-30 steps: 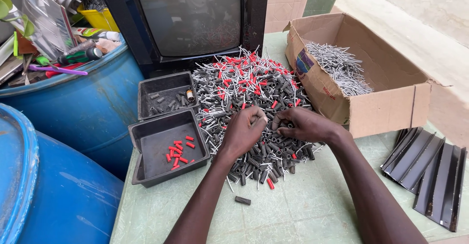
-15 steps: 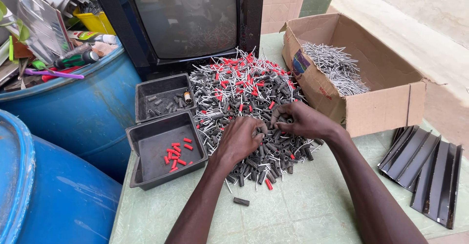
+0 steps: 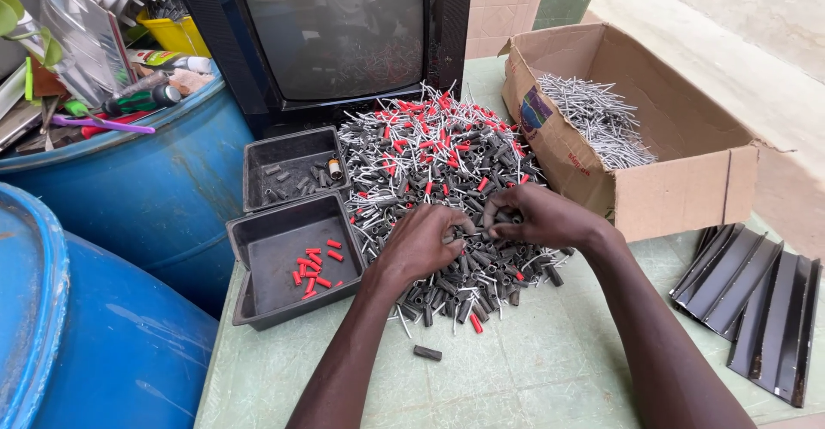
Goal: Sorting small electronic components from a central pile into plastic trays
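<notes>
Nearest: stray black sleeve alone on pale green tabletop, just clear of pile edge.

Above that, both hands down on near edge of pile of small parts: black sleeves, red sleeves, grey metal pins, all mixed. Left hand palm-down, fingers curled into parts; right hand knuckles up, fingertips pinched together around some small black pieces. Thumbs almost meeting between hands. Cannot tell exactly what each one grips; contact hidden by fingers and heap.

Left of hands: black plastic tray with handful of red sleeves on floor of it. Behind, touching: second black tray holding black sleeves plus one brass-coloured piece.

Right side: stack of dark ribbed metal strips lying flat on table.

Further right and back: open cardboard box, heap of grey pins inside.

Far: old CRT television directly behind pile. Two blue drums at left, rear one topped with tools and clutter.
</notes>
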